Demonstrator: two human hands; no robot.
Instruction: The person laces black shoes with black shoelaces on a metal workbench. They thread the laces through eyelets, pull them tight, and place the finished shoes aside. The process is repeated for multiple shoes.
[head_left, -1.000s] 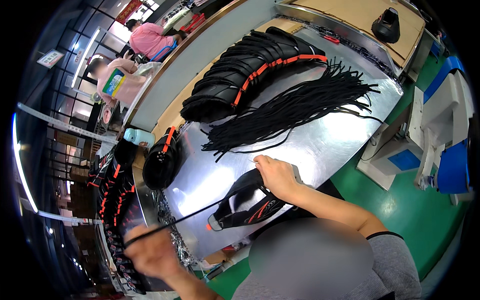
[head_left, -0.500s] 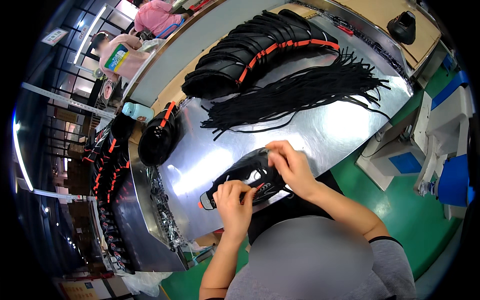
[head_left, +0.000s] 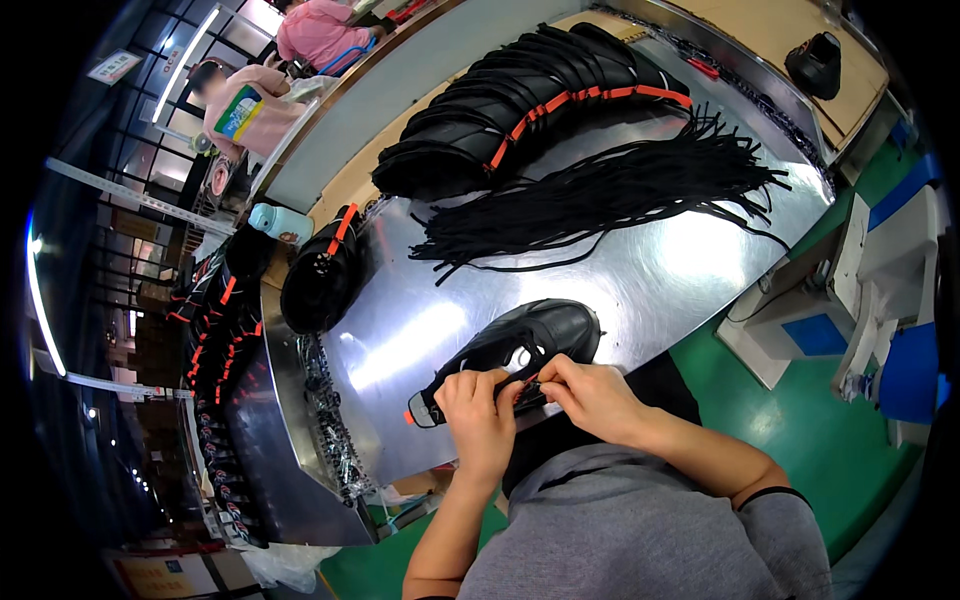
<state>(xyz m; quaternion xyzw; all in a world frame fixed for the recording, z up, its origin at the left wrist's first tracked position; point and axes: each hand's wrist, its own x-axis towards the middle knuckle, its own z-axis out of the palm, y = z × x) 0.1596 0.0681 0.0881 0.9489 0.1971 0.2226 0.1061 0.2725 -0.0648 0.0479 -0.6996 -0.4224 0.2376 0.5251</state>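
A black shoe upper (head_left: 562,328) lies on the shiny metal table in front of me, its grey end with an orange tab pointing left. My left hand (head_left: 476,412) is closed over the near edge of the upper, thumb and forefinger pinched by its eyelet rows. Right beside those fingertips, my right hand (head_left: 592,398) also pinches, at the lacing area near a small red-orange detail. Whatever thin thing lies between the right fingertips is too small and dark to make out. Beyond the upper spreads a bundle of black laces (head_left: 590,210).
A long row of nested black shoe uppers (head_left: 450,140) with orange strips stands behind the laces. Another upper (head_left: 320,280) stands at the left, near a light-blue bottle (head_left: 280,224). A black shoe (head_left: 815,65) sits far right. A white-and-blue machine (head_left: 800,310) stands to the right.
My right hand has come down and toward me from the upper's far edge to meet the left fingertips, uncovering the upper's right end. The left hand has shifted slightly right.
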